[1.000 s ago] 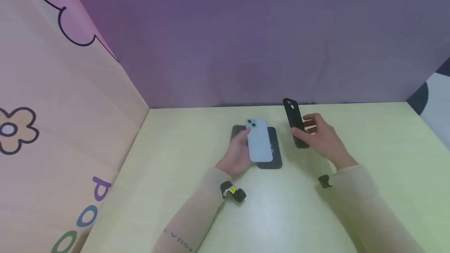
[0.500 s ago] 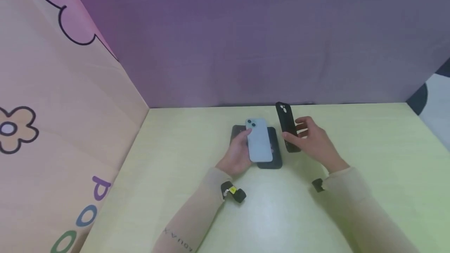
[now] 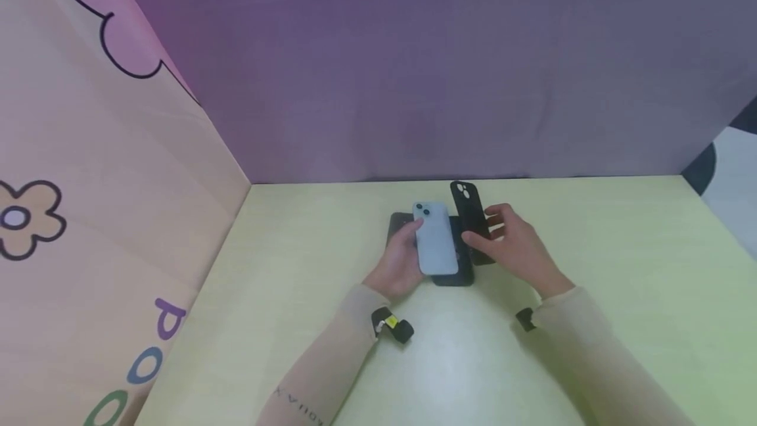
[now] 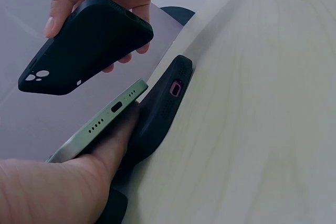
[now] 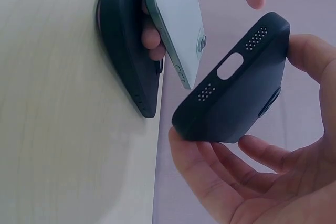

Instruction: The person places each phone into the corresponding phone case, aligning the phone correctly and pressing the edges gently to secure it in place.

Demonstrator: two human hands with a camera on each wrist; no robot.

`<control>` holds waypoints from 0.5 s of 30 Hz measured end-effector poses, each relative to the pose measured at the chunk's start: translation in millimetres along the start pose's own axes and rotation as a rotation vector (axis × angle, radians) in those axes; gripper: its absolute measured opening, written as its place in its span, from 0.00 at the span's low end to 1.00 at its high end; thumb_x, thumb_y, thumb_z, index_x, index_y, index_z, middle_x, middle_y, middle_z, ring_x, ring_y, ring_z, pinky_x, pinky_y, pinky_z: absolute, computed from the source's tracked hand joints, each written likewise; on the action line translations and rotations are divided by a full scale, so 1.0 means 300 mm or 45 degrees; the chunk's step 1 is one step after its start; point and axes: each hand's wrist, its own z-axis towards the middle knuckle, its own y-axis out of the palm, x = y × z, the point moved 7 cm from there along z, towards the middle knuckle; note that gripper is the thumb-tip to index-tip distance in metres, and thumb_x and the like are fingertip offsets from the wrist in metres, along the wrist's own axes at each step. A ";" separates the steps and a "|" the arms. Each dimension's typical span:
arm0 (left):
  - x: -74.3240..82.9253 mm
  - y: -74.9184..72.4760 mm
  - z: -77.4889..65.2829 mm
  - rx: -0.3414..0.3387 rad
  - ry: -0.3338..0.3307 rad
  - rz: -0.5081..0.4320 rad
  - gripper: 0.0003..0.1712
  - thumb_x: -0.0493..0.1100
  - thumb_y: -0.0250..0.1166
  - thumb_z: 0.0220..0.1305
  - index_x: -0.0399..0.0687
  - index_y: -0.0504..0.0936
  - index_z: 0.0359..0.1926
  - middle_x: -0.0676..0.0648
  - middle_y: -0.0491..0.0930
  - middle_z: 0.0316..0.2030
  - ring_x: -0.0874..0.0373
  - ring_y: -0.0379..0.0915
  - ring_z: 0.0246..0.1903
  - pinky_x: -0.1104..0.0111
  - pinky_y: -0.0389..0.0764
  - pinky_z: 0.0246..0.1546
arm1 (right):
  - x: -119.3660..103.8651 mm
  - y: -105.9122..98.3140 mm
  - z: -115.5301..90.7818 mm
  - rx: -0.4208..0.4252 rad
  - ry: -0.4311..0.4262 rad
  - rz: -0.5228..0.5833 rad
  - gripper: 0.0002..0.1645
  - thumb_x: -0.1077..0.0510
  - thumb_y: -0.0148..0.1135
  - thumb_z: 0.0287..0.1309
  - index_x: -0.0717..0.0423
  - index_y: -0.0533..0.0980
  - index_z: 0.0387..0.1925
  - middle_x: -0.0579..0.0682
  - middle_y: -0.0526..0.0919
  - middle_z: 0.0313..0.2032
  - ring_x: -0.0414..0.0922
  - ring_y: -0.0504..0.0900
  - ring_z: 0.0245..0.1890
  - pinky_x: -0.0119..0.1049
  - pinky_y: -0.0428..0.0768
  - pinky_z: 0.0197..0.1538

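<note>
My left hand point(image 3: 397, 265) holds a pale blue smartphone point(image 3: 436, 242), back side up, with the thumb along its left edge. Under that hand, dark phone cases point(image 3: 464, 276) lie on the table, partly covered. One of these cases point(image 4: 163, 103) shows a reddish port opening in the left wrist view. To the right of the phone, my right hand point(image 3: 520, 248) grips a black phone case point(image 3: 471, 215) by its long edges, tilted and raised off the table. The case's port cutout and speaker holes face the right wrist camera. In the left wrist view, a gap separates this case from the phone.
The pale wooden table point(image 3: 296, 321) reaches back to a purple-grey backdrop point(image 3: 449, 71). At the left stands a printed panel point(image 3: 106, 169) with a flower and letters. Dark camera straps point(image 3: 393, 325) sit at the wrists.
My right hand has moved left and slightly nearer with the black phone case, which now overlaps the dark case under the phone in the head view. The left hand and phone stay put.
</note>
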 end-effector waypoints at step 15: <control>-0.005 -0.006 0.018 0.026 0.003 0.003 0.35 0.63 0.48 0.75 0.57 0.57 0.77 0.43 0.72 0.67 0.50 0.74 0.61 0.46 0.70 0.72 | -0.004 0.041 0.006 -0.019 -0.007 -0.001 0.53 0.28 0.66 0.59 0.62 0.62 0.69 0.65 0.77 0.61 0.58 0.80 0.55 0.45 0.85 0.46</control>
